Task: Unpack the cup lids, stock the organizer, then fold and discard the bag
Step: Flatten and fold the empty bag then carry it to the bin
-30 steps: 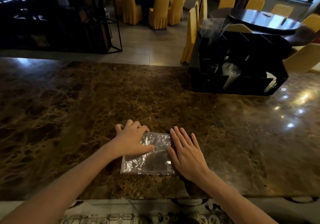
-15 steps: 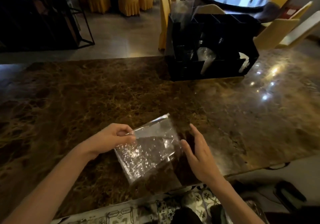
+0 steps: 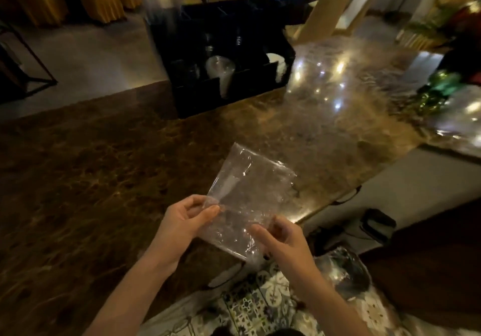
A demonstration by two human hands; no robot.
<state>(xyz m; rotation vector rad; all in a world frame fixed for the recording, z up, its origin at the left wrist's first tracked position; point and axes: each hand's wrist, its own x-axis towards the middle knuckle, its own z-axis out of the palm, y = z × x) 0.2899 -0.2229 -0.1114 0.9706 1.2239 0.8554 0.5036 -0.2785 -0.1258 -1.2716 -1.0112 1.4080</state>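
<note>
A folded clear plastic bag is lifted off the brown marble counter, tilted up and away from me. My left hand pinches its left edge between thumb and fingers. My right hand grips its near lower corner. The black organizer stands at the counter's far edge, with clear cup lids showing in a middle slot and white ones at its right end.
The counter's near edge runs diagonally below my hands, with patterned floor tiles beneath. A bin lined with a dark bag sits low at the right. Green shiny items lie at the far right. Yellow chairs and round tables fill the room behind.
The bag lay flat under both palms a second ago. Both hands have picked it up and raised it off the counter, and my view has swung to the right.
</note>
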